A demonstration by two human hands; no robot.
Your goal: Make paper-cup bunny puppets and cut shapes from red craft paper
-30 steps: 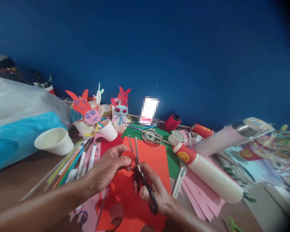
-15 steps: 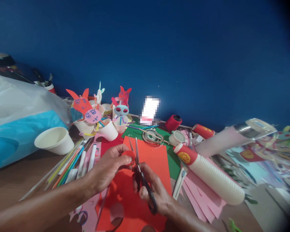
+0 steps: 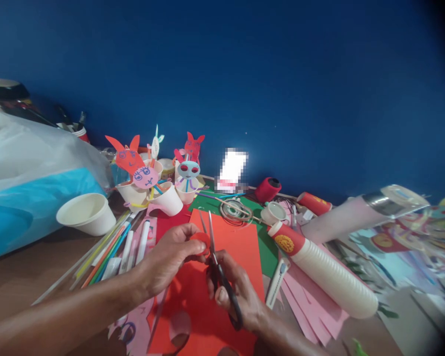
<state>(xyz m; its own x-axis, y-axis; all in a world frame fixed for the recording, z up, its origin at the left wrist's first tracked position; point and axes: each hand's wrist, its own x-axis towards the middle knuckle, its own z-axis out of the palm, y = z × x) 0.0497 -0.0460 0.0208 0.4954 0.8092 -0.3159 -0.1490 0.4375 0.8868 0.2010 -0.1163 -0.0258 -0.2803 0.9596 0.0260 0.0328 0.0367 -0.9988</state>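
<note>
My left hand [image 3: 174,252] pinches a small rounded piece of red paper [image 3: 200,241] between thumb and fingers. In my right hand [image 3: 235,282] is a pair of scissors [image 3: 222,277] with black handles, its blades pointing away from me and slightly apart. The blades lie right beside the edge of the red piece; whether they touch it I cannot tell. Below both hands lies a sheet of orange-red paper [image 3: 237,237], with round holes cut near its front end. A green sheet [image 3: 267,247] shows under it.
Paper cups with animal-face figures [image 3: 144,177] stand at the back left. Markers and coloured sticks [image 3: 107,252] lie left, near an empty white cup [image 3: 87,215]. To the right are a cutter knife [image 3: 277,283], stacked paper cups [image 3: 330,274] and pink paper strips [image 3: 311,306].
The view has shifted slightly, so the surroundings sit a little further right. Both hands keep nearly the same pose, and the red piece has turned slightly beside the scissors.
</note>
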